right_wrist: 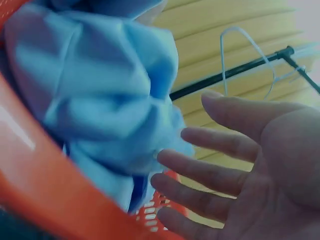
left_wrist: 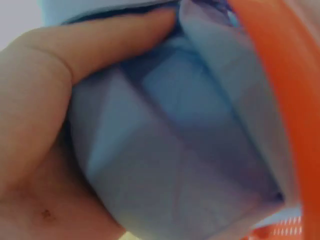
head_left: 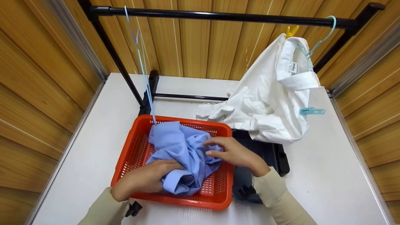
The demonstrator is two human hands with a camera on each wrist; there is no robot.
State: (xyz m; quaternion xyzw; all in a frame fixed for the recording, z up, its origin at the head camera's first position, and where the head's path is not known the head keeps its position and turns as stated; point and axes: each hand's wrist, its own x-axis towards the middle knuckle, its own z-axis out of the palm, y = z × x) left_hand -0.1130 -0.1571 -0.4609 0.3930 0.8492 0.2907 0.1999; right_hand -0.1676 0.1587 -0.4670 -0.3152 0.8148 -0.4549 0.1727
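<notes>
A crumpled light-blue garment [head_left: 187,147] lies in a red plastic basket [head_left: 229,187]. My left hand [head_left: 147,175] grips its near left part; in the left wrist view the thumb [left_wrist: 115,42] lies along folds of the blue cloth [left_wrist: 150,165], and the other fingers are largely hidden. Over the basket's right side my right hand [head_left: 232,151] hovers with fingers spread and relaxed. The right wrist view shows its palm [right_wrist: 295,150] bare, fingertips close beside the cloth [right_wrist: 100,75].
A black rack [head_left: 218,15] spans the back. A thin blue hanger [head_left: 145,72] dangles at its left, the lower end by the garment. At right hangs a white garment [head_left: 265,100] with a yellow clothespin [head_left: 292,31] and a teal one [head_left: 312,111]. A dark basket [head_left: 247,175] stands beside the red one.
</notes>
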